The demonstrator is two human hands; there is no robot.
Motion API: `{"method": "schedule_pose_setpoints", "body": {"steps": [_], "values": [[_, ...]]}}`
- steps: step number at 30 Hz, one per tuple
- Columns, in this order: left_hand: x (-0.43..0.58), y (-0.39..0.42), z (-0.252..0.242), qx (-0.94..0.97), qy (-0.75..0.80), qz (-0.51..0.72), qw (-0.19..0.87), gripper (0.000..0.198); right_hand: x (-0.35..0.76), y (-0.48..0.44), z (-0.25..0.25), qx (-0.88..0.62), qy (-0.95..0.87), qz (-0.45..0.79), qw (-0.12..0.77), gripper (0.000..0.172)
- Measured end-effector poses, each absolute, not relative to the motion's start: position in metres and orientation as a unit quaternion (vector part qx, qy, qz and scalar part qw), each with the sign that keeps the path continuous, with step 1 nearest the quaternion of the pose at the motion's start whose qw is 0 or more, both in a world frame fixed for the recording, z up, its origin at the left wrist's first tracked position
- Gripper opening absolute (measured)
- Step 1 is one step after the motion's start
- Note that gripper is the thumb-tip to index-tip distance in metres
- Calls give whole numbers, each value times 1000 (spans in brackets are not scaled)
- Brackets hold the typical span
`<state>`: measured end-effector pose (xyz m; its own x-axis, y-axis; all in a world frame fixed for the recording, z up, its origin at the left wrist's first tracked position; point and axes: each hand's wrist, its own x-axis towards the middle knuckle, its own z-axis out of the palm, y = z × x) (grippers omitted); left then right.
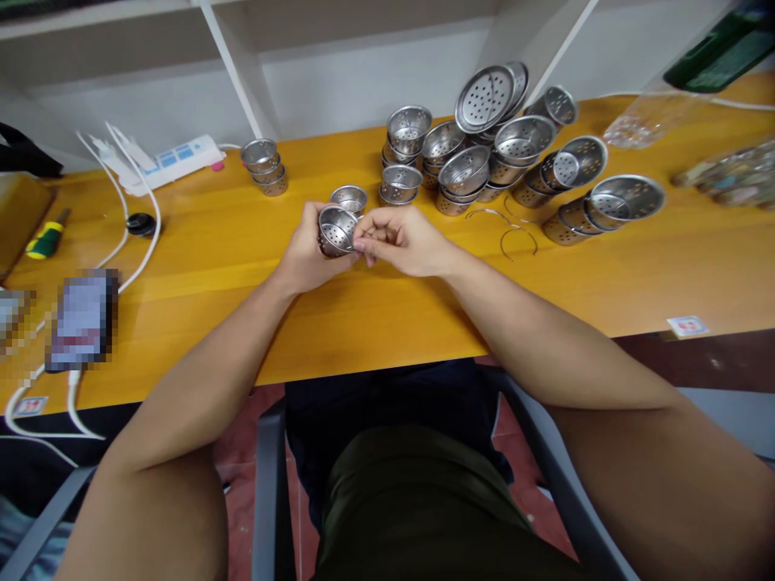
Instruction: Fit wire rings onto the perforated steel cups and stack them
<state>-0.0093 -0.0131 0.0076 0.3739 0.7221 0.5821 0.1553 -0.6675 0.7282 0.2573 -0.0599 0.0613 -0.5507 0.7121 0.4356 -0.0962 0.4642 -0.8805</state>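
My left hand (303, 260) is wrapped round a small perforated metal cup (337, 229), its open mouth tipped towards me. At the cup's right rim, the thumb and fingers of my right hand (407, 242) are pinched together; what lies between them is too small to make out. Just behind the held cup stands another perforated cup (349, 197), partly hidden by it. Thin wire rings (518, 240) lie on the table to the right of my right hand.
Stacked perforated cups (403, 184) and strainer-like lids (484, 98) crowd the back right. A short cup stack (266, 171) stands back left. A power strip (175, 165), screwdriver (48, 236) and cabled phone (83, 319) are at left. A clear bottle (654, 113) stands far right.
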Motion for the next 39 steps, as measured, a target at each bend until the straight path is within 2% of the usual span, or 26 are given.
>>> {"method": "schedule_pose_setpoints", "body": {"steps": [6,12,20,24,30,35,39], "values": [[-10,-11,7,779,255,496,287,104,256,-65,65,-204,-748,452,441,51],[-10,-10,10,797,235,493,259,103,255,-66,66,-210,-749,454,434,51],[-9,-13,13,778,239,499,300,106,260,-68,76,-179,-741,477,437,62],[-10,-10,17,776,224,500,313,109,269,-73,91,-151,-745,503,411,59],[-17,-9,29,753,234,480,384,113,279,-73,104,-175,-761,451,432,63],[-20,-7,25,747,229,478,401,113,282,-61,95,-127,-780,441,426,59],[-20,-7,18,758,187,471,411,102,278,-58,87,-111,-788,431,426,52]]}}
